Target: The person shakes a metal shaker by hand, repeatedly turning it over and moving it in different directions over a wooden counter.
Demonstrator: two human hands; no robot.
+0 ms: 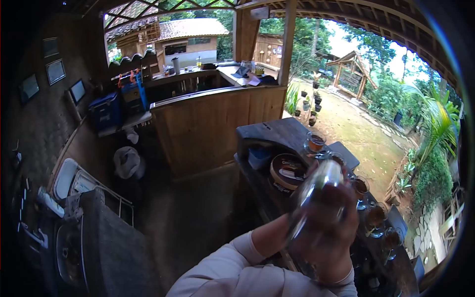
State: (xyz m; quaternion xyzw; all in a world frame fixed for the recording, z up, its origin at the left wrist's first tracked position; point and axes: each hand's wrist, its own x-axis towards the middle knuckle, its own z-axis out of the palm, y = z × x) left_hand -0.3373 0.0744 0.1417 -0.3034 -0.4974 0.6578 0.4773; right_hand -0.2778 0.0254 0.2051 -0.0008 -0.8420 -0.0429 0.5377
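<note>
A glossy, dark, see-through bottle-like vessel (316,198), smeared by motion, is held up above the dark wooden counter (272,129). Wrapped round its near side is my right hand (341,242). My left hand (278,230) reaches in from the left and is closed against the vessel, its fingers largely hidden behind it. Beyond the vessel stands a glass cup of brown drink (315,142) on a saucer. More glass cups (376,215) with brown contents line the counter to the right of my hands, several of them on saucers.
A round dark tin (287,171) with small packets on it sits on a lower shelf, beside a blue box (260,157). Ahead is a wooden bar (217,114). A sink (69,252) and a pale folding chair (84,183) are on the left; a white bag (127,162) lies on the floor.
</note>
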